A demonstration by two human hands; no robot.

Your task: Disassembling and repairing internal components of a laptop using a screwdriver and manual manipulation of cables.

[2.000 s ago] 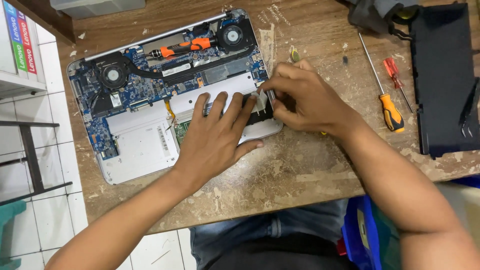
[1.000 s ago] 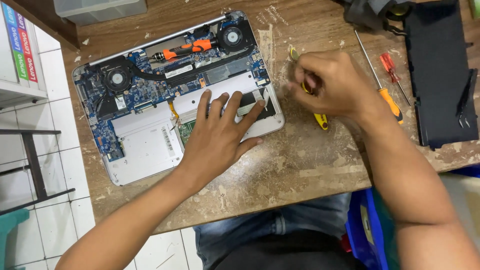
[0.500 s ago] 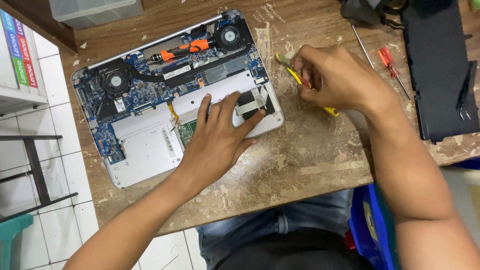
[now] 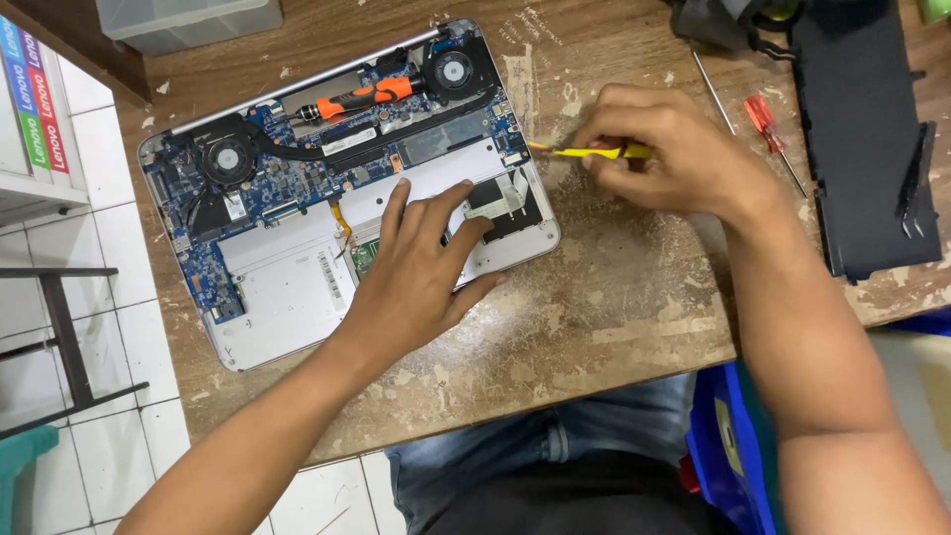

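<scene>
Worn wooden bench (image 4: 614, 317): your left hand (image 4: 416, 272), fingers spread, presses flat on the opened silver laptop chassis (image 4: 287, 297), while your right hand (image 4: 674, 149) pinches a slim yellow-handled screwdriver (image 4: 594, 152) lying level, tip pointing left toward the chassis's right edge.

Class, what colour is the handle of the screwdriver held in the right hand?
Yellow: the screwdriver in the right hand, seen in the head view.

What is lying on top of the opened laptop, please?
On the opened laptop lie an orange and black screwdriver near the top edge and the left hand, resting flat on the pale lower panel. What the palm covers cannot be seen.
</scene>
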